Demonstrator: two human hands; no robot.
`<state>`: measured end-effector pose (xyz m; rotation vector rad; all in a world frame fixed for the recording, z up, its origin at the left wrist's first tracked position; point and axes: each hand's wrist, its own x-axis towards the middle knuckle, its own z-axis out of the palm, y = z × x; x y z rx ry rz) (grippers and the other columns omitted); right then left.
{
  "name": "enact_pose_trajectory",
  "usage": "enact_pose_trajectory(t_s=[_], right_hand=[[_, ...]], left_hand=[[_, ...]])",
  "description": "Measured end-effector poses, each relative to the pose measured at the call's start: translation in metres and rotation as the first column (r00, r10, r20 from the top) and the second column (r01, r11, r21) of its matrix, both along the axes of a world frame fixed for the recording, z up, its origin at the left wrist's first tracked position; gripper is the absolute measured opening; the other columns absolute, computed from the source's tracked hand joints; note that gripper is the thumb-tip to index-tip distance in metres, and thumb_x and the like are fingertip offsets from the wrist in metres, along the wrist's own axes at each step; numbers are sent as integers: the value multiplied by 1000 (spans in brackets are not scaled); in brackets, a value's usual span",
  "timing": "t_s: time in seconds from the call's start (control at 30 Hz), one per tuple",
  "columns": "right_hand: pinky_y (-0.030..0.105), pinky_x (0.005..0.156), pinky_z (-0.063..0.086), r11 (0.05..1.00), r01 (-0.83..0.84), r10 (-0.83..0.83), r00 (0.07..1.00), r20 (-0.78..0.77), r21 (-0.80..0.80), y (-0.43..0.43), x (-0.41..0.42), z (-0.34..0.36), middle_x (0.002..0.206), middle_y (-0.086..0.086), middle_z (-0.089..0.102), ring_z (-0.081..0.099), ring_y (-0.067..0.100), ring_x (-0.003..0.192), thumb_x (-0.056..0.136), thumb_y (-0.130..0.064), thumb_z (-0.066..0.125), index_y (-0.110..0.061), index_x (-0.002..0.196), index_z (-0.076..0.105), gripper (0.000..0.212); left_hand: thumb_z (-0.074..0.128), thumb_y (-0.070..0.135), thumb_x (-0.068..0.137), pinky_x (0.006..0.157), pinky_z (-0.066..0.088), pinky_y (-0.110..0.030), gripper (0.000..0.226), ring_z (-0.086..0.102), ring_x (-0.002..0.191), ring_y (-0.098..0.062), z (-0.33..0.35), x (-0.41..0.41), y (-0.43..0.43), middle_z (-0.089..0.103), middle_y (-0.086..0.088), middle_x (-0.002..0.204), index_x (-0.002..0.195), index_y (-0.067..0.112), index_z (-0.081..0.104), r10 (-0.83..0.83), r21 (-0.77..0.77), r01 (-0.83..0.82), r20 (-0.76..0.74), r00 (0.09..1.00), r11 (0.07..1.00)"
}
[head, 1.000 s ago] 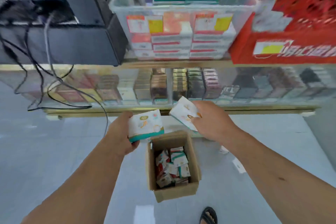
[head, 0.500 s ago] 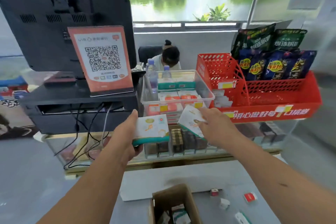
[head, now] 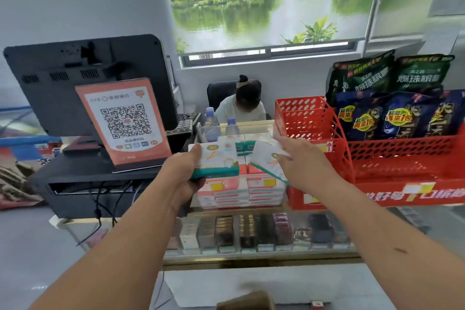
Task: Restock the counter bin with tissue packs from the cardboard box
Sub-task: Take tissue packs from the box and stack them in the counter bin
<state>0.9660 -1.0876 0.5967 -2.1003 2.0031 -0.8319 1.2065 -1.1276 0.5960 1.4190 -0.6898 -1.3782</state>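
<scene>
Step in hand: delivery. Both packs are at the counter bin (head: 226, 199); neither is released yet.

- Left hand (head: 185, 173): forearm stretched forward, thumb laid over the top face of a tissue pack (head: 221, 158), fingers curled beneath it. Firm clamp. The pack lies roughly level, teal edge toward the camera, over the bin's front-left corner.
- Right hand (head: 304, 166): forearm stretched forward, back of hand up. It pinches a second tissue pack (head: 265, 160) by the pack's right end. This pack is tilted, its low corner pointing down into the bin's front-right part. Fingertips are mostly hidden behind the pack; exact finger placement cannot be told.
- Bin contents: stacks of red-and-white packs show through the front wall, and teal ones lie further back.
- Cardboard box (head: 245, 301): only its top edge shows, well below the bin on the near side.
- Red basket (head: 392, 163) stands touching or just beside the bin's right wall.

Judgement, next move: lower each pack flat onto the stacks, level the tilted one first, then spread the fingers. The right hand should stay clear of the basket.
</scene>
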Motion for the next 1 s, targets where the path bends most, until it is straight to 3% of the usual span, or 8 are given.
enact_pose_trajectory(t_s=[0.17,0.37,0.47,0.53,0.6,0.73,0.87,1.0], right_hand=[[32,76,39,999,-10,11,1000,11,-34,-34,-22,-3,106,10,58,55,25,96,97,-21,51,-15,128,56,32],[34,82,44,1000,-19,19,1000,3,4,-61,-20,-6,112,11,59,55,24,100,99,-19,50,-13,129,54,31],[32,79,42,1000,8,-8,1000,-18,6,-72,-16,-9,111,10,58,55,24,100,100,-21,51,-13,135,52,36],[30,77,40,999,33,-32,999,-30,18,-79,-11,-11,108,7,57,54,22,98,99,-23,52,-17,137,51,38],[32,77,43,998,53,-52,998,-41,26,-85,-3,-14,106,5,56,54,21,97,99,-24,51,-18,135,52,36],[41,87,48,997,49,-46,997,-55,66,-102,11,-20,108,8,57,54,26,102,99,-22,51,-13,127,55,30],[37,90,44,995,10,-5,999,-47,98,-124,15,-26,113,7,56,52,27,110,100,-21,51,-16,132,54,33],[34,96,45,988,-29,41,996,-80,152,-145,14,-32,125,8,55,49,25,119,100,-22,51,-19,138,50,38]], left_hand=[[58,30,102,59,51,-36,28,69,95,-27,-7,-24,-44,71,-10,111,122,11,57,46,31,-47,42,998,998],[53,27,104,57,50,-35,21,66,86,-26,-31,-34,-94,66,-12,112,118,11,55,73,59,-77,73,995,995],[54,24,104,81,59,-43,16,67,95,-30,-45,-32,-119,65,-11,107,110,10,54,85,48,-90,105,991,995],[58,26,100,89,58,-44,23,67,95,-31,-56,-29,-136,64,-11,106,109,5,57,77,50,-85,145,986,995],[59,26,96,86,59,-47,31,70,91,-32,-68,-26,-154,66,-13,107,115,2,59,55,53,-65,160,986,997],[58,22,99,72,58,-39,25,67,79,-27,-77,-26,-173,66,-12,103,115,2,59,86,100,-104,169,982,990],[58,20,101,51,45,-29,18,55,62,-18,-82,-30,-185,55,-6,81,111,5,59,114,121,-141,208,971,983],[61,29,98,74,58,-37,29,65,77,-26,-84,-35,-196,62,-10,93,107,2,62,129,143,-168,247,960,975]])
